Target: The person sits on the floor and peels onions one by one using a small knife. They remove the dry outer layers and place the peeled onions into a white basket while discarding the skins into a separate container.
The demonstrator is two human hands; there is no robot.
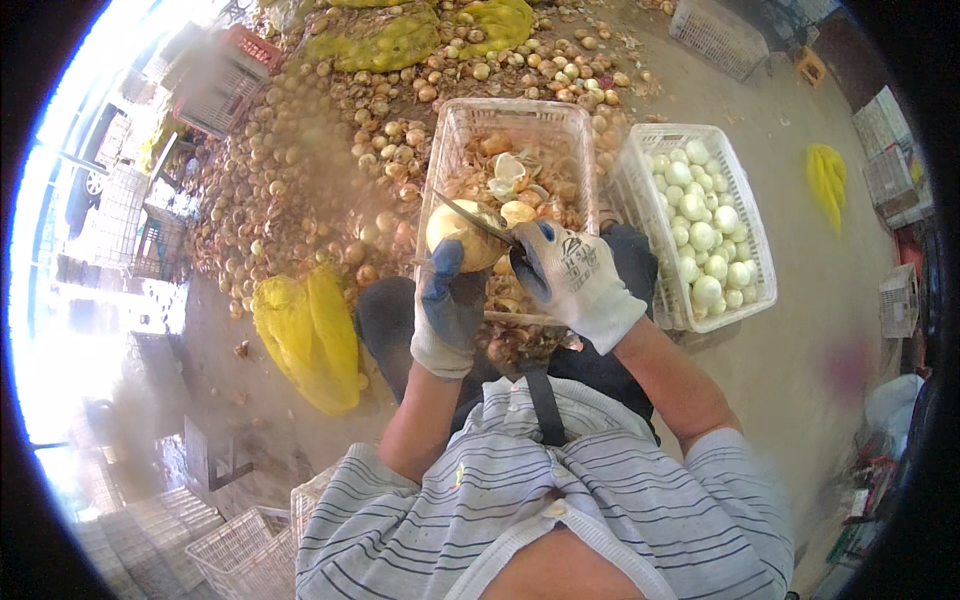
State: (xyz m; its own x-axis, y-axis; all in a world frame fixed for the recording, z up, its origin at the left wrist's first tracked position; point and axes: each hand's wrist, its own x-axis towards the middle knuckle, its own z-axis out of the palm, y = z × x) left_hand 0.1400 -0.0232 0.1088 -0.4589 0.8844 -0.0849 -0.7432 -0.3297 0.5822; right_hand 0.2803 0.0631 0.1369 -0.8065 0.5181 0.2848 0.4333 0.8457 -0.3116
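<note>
My left hand (448, 315), in a white glove with a blue coated palm, grips a large yellow onion (459, 234) over the near left part of a plastic crate (516, 109). My right hand (574, 277), gloved alike, is shut on a knife whose dark blade (472, 214) lies across the onion's upper side. The knife's handle is hidden in my fingers. Below my hands the crate holds loose brown onion skins (559, 180), a pale cut piece of onion (508, 169) and some unpeeled onions. To the right, a white plastic crate (763, 247) holds many peeled onions (702, 236).
A large heap of unpeeled onions (277, 172) spreads ahead and to the left. A yellow mesh bag (311, 345) lies by my left knee, another (826, 180) on the floor at right. More crates (718, 41) stand around, some (240, 540) behind me at left.
</note>
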